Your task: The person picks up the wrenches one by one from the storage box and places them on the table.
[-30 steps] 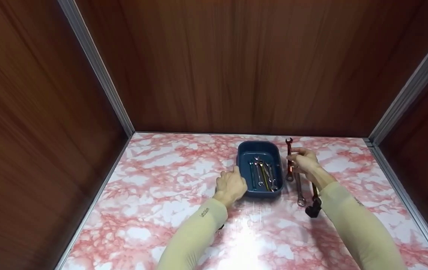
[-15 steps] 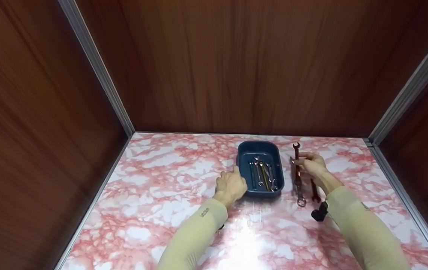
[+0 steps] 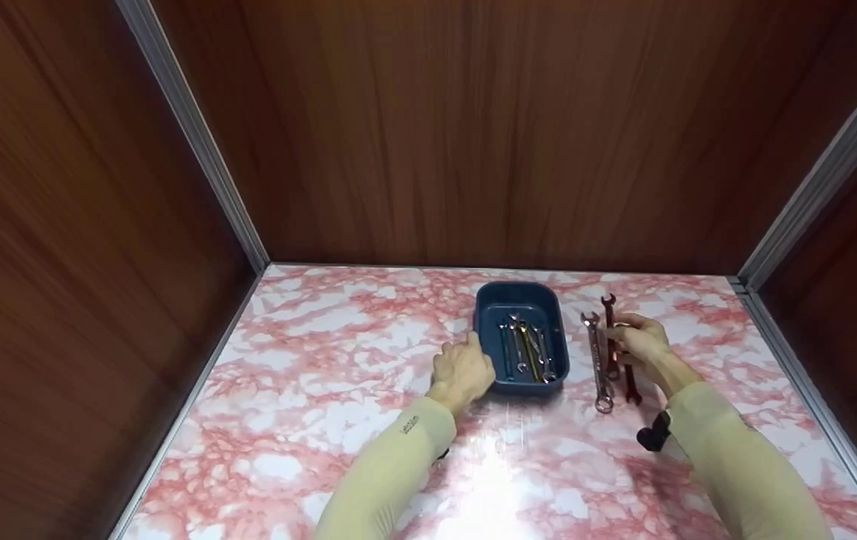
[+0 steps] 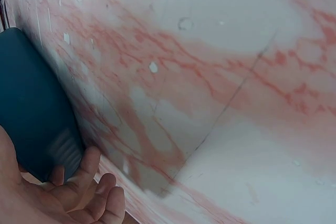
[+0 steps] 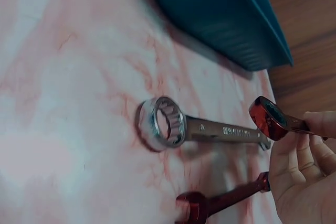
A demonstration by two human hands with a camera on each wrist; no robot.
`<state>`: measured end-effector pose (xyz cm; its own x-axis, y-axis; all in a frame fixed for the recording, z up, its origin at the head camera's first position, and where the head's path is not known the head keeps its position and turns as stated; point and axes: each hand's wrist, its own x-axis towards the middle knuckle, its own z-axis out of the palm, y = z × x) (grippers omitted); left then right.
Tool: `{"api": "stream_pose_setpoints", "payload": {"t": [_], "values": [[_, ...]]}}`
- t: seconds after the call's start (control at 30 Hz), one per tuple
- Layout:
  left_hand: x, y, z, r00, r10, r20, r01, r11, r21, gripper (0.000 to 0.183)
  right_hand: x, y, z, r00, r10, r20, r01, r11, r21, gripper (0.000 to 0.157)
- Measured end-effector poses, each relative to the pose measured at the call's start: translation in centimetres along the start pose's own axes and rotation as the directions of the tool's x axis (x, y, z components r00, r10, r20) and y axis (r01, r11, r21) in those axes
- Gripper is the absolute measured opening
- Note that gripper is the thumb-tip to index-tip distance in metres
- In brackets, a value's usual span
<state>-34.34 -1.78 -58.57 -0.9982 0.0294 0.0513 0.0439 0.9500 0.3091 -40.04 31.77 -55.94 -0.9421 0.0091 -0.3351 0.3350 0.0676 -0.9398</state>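
Observation:
At the left side of the blue plastic bin (image 3: pixel 557 315), my left hand (image 3: pixel 462 373) holds its rim with bent fingers; the thumb's exact place is hidden. Several wrenches (image 3: pixel 526 352) lie in the bin. To the bin's right, my right hand (image 3: pixel 642 341) pinches a red combination wrench (image 3: pixel 609 311), its ring end (image 5: pixel 268 119) raised off the table in the right wrist view. Beside it, a large silver combination wrench (image 3: pixel 597 367) lies on the table. Another red wrench (image 3: pixel 632 388) lies partly under my right hand, its open end (image 5: pixel 194 205) showing in the right wrist view.
The table (image 3: pixel 308 360) has a pink-and-white marbled top. Dark wood-look panels (image 3: pixel 473 150) with metal corner posts (image 3: pixel 203 150) close it in at the back and both sides. A bright glare patch (image 3: pixel 488 480) lies near the front.
My right hand has carried the red wrench rightward and slightly nearer, away from the bin and past the silver wrench. My left hand and the bin have stayed in place.

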Motion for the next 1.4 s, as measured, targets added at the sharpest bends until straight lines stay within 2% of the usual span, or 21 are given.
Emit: {"api": "stream_pose_setpoints", "payload": {"t": [0.1, 0.3, 0.53, 0.77, 0.9, 1.1, 1.4], "values": [[0.1, 0.0, 0.0, 1.000, -0.004, 0.003, 0.004, 1.000, -0.007, 0.057, -0.1, 0.2, -0.4, 1.000, -0.007, -0.015, 0.006, 1.000, -0.025, 0.026], [0.1, 0.0, 0.0, 1.000, -0.005, 0.006, 0.005, 1.000, -0.007, 0.058, -0.4, 0.6, -1.1, 0.999, -0.013, -0.048, 0.009, 0.997, -0.073, 0.047], [0.3, 0.0, 0.1, 1.000, -0.005, 0.012, 0.005, 1.000, 0.005, 0.051, -0.7, 1.2, -2.3, 0.999, 0.005, -0.037, -0.009, 0.995, -0.103, 0.047], [0.4, 0.0, 0.1, 0.999, -0.015, 0.030, 0.015, 1.000, 0.003, 0.053, -1.0, 1.7, -3.8, 0.999, 0.033, -0.027, -0.035, 0.996, -0.086, 0.044], [0.4, 0.0, 0.1, 0.999, -0.015, 0.036, 0.015, 1.000, 0.002, 0.054, -1.1, 2.1, -4.6, 0.999, 0.025, -0.023, -0.028, 0.989, -0.146, 0.051], [0.1, 0.0, 0.1, 0.999, -0.012, 0.030, 0.012, 1.000, -0.003, 0.056, -1.2, 2.6, -5.9, 0.999, 0.001, -0.048, -0.014, 0.962, -0.273, 0.058], [-0.2, 0.0, -0.1, 1.000, 0.003, 0.002, -0.003, 1.000, -0.010, 0.048, -1.0, 3.2, -6.9, 0.993, 0.039, -0.112, -0.072, 0.949, -0.308, 0.058]]}}
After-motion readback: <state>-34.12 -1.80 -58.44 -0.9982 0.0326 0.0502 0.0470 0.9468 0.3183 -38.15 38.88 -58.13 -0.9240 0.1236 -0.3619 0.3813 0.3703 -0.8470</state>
